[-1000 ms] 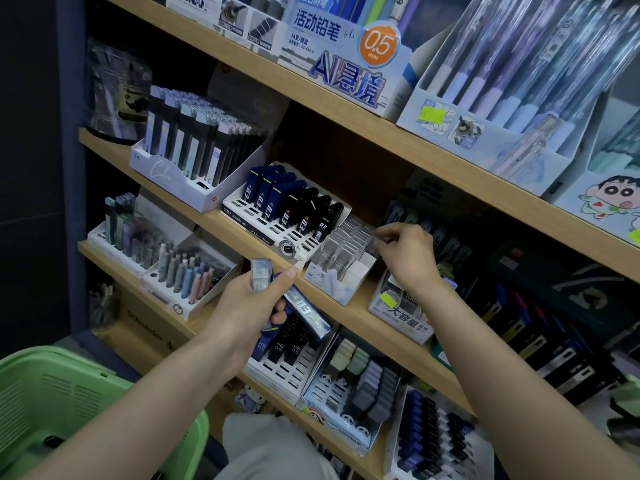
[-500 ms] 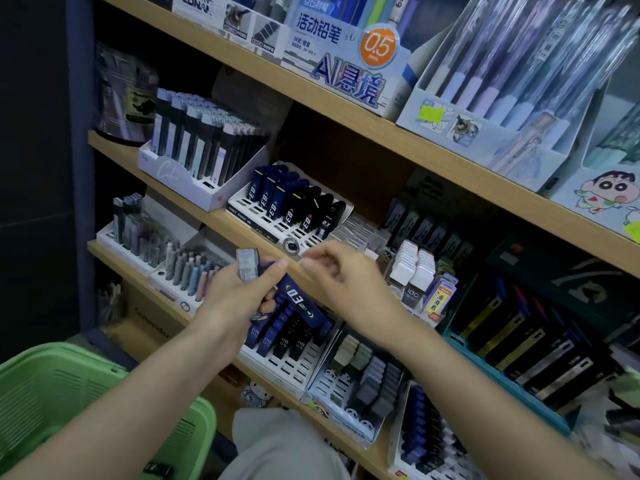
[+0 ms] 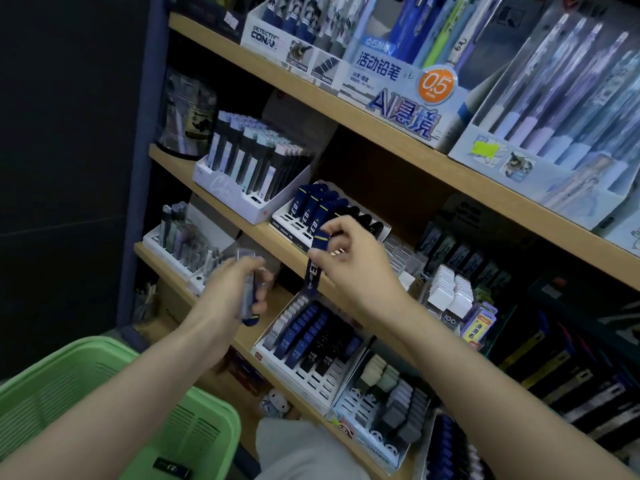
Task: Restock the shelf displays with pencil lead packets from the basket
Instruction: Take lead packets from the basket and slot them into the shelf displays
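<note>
Packet in play: a slim dark blue pencil lead packet with a yellow-green stripe (image 3: 313, 271) hangs tilted, upper end caught in the right hand's fingertips, lower end reaching down past the edge of the wooden shelf board (image 3: 266, 237).
Right hand: the right hand (image 3: 353, 261) has its fingers (image 3: 337, 225) curled in tight, and thumb and forefinger pinch that packet near its striped top.
Left hand: the left hand (image 3: 225, 292) sits lower and to the left, fingers wrapped round a small bundle of packets (image 3: 250, 299), one pale and see-through, one dark blue with a striped end poking out below the palm. It's blurred, so I cannot tell the count.
Gap between hands: the two are near each other and apart.
Upper tray: just behind the right hand, a white slotted display tray (image 3: 292, 221) holds upright dark blue packets on the left and black ones on the right.
Lower tray: one shelf down, another white slotted tray (image 3: 313, 379) carries blue and black packets marked HB, with bare slots along its front.
Basket: bottom left, the green plastic basket (image 3: 62, 396) has one dark packet (image 3: 172, 468) lying flat inside.
</note>
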